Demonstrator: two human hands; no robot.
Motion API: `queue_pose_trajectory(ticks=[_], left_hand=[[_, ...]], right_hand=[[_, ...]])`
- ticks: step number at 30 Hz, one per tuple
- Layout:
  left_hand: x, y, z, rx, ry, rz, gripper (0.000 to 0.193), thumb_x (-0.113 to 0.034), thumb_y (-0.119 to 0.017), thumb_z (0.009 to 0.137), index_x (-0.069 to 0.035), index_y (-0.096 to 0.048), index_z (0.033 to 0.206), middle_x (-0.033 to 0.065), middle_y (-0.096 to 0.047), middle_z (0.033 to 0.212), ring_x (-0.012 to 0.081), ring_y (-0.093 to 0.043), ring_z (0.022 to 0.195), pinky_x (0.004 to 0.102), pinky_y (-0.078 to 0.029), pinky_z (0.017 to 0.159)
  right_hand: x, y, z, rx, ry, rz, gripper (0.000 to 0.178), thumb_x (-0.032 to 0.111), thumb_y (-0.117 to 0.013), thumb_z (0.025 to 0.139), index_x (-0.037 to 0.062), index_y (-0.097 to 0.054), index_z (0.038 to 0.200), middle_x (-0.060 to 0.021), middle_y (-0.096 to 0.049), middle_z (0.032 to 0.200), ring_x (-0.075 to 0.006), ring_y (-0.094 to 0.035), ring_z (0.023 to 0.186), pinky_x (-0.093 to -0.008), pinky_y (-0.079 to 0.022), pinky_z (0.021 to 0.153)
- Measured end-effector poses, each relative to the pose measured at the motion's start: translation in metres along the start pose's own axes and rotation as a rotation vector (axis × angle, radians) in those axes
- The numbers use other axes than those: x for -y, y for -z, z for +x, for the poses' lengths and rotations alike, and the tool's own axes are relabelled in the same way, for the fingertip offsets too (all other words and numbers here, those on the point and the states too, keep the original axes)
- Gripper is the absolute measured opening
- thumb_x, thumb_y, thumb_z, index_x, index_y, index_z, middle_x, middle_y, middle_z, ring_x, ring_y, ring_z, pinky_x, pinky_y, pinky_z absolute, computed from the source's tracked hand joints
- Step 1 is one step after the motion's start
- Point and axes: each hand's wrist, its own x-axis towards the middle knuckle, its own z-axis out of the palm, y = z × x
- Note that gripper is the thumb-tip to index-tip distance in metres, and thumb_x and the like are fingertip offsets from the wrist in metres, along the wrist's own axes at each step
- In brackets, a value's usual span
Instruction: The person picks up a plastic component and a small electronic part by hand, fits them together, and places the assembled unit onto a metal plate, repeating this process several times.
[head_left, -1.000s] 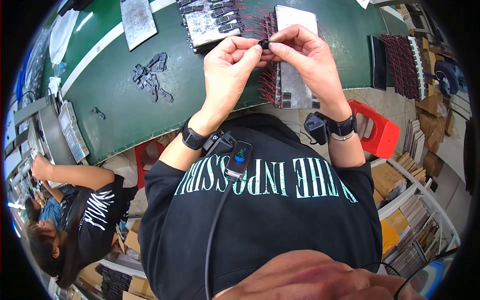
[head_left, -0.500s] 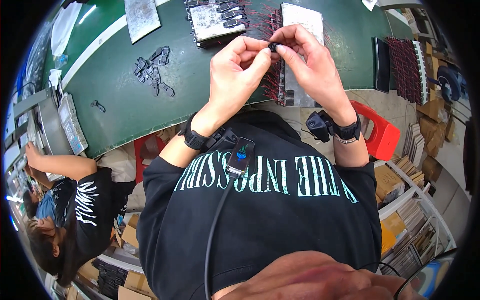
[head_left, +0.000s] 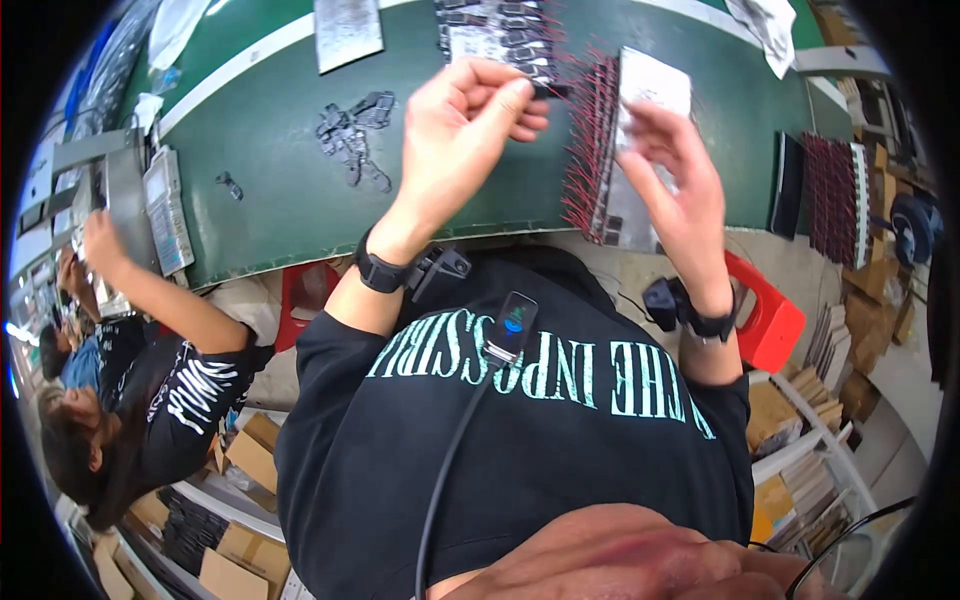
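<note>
My left hand (head_left: 460, 135) is closed, thumb and fingertips pinching a small black plastic part (head_left: 549, 91) above the green table (head_left: 270, 230). My right hand (head_left: 685, 190) has its fingers apart and somewhat blurred. It hovers over a pale metal plate (head_left: 655, 75) with nothing visible in its grasp. Along that plate's left edge runs a dense row of thin red wires (head_left: 585, 170). Just beyond my left hand lies another plate (head_left: 480, 42) bearing rows of black parts, some with red wires. A loose pile of black plastic parts (head_left: 350, 135) rests to the left.
A single black part (head_left: 229, 186) lies left of the pile, and a bare metal plate (head_left: 348, 35) sits farther back. Red-wired pieces (head_left: 830, 195) stand at the right end. A red stool (head_left: 765, 315) is below the table edge. Another person (head_left: 190, 330) works at left.
My hands have parted: the right has come away from the black part and moved right and down over the plate. The left keeps the part. The view has shifted slightly.
</note>
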Motion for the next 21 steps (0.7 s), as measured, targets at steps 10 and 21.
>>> queue_pose_trajectory(ticks=[10,21], left_hand=[[0.015,0.073,0.063,-0.276,-0.155,0.729,0.028,-0.026,-0.069,0.089,0.000,-0.065,0.098,0.0077,-0.072,0.080,0.0170,-0.070,0.072,0.0314,-0.054,0.065],[0.007,0.075,0.063,-0.192,-0.394,1.080,0.025,-0.030,-0.073,0.085,-0.010,-0.069,0.097,0.0037,-0.068,0.078,0.0264,-0.067,0.074,0.0371,-0.052,0.065]], right_hand=[[-0.005,0.010,-0.019,0.328,0.174,-0.604,0.027,0.000,-0.073,0.075,0.0038,-0.070,0.102,-0.0104,-0.060,0.096,-0.0274,-0.061,0.091,-0.0366,-0.050,0.078],[-0.009,0.022,-0.010,0.435,0.221,-0.527,0.028,-0.003,-0.072,0.075,0.0045,-0.070,0.102,-0.0088,-0.060,0.096,-0.0259,-0.061,0.090,-0.0350,-0.050,0.078]])
